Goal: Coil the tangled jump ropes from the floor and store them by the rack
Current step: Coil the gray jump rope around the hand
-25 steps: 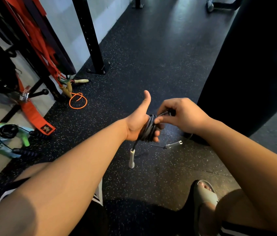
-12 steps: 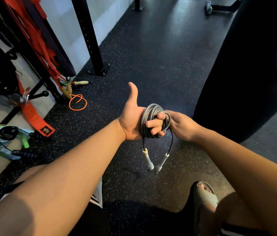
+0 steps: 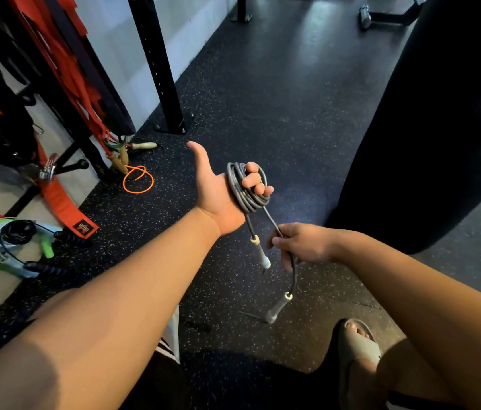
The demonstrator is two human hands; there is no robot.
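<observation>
The left hand (image 3: 215, 198) grasps the coiled grey jump rope (image 3: 234, 189), fingers curled through it, above the floor (image 3: 263, 99). The right hand (image 3: 304, 242) has left the coil and now pinches the loose end lower down. One handle (image 3: 277, 309) hangs lower than before.

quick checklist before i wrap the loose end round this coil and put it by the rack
1. Coil gripped: left hand curls its fingers round the grey rope coil: ok.
2. Loose strand held: right hand pinches it below the coil: ok.
3. Handles untangled: upper handle and lower handle hang apart: ok.
4. Coil tied off: no wrap round it: not ok.
5. Other ropes coiled: orange rope lies loose near the rack: not ok.
</observation>
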